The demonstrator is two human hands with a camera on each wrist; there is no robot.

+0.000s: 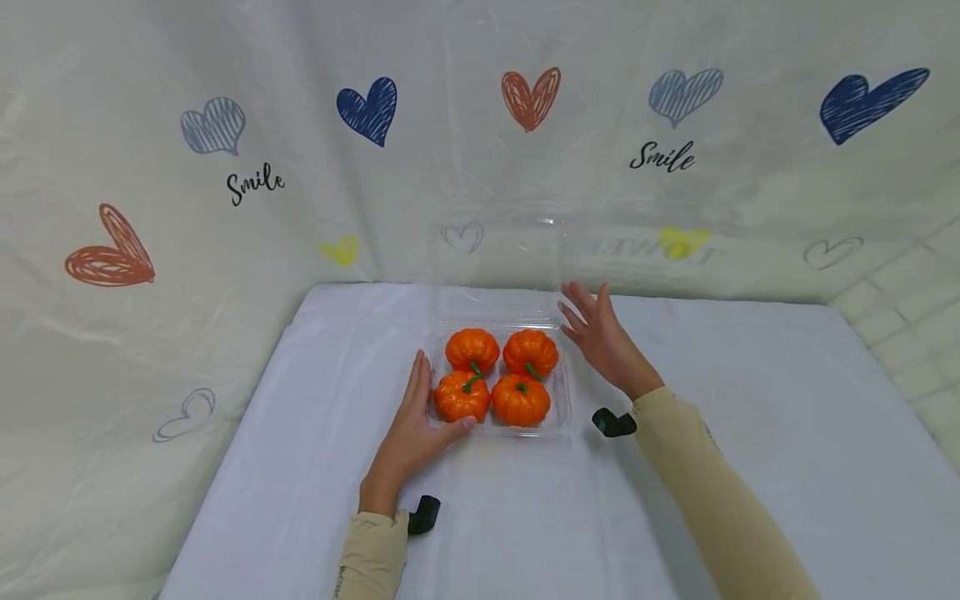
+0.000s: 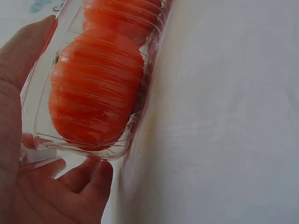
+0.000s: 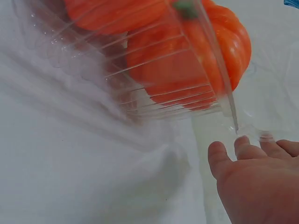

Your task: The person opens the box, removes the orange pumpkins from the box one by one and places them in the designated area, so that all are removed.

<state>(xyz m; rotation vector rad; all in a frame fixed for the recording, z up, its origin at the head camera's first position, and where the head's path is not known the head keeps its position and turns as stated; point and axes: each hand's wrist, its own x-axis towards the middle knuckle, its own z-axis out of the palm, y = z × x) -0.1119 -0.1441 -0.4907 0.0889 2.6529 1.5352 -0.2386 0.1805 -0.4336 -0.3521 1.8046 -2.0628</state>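
Note:
A clear plastic clamshell container (image 1: 561, 417) sits on the white table and holds several orange pumpkins (image 1: 495, 375) with green stems. Its transparent lid (image 1: 502, 267) stands open and upright at the back. My left hand (image 1: 412, 425) lies against the container's left side, fingers straight and thumb along the front corner. In the left wrist view that hand (image 2: 28, 186) cradles the corner of the container (image 2: 145, 107) around a pumpkin (image 2: 93, 88). My right hand (image 1: 600, 337) is open with fingers spread at the lid's right edge. The right wrist view has the fingertips (image 3: 257, 182) just below the container's rim (image 3: 229, 102).
White cloth (image 1: 750, 433) covers the table, with room on both sides of the container and in front of it. A pale backdrop (image 1: 247, 179) printed with hearts and "Smile" hangs close behind the lid. Black wrist mounts (image 1: 613, 422) sit by both sleeves.

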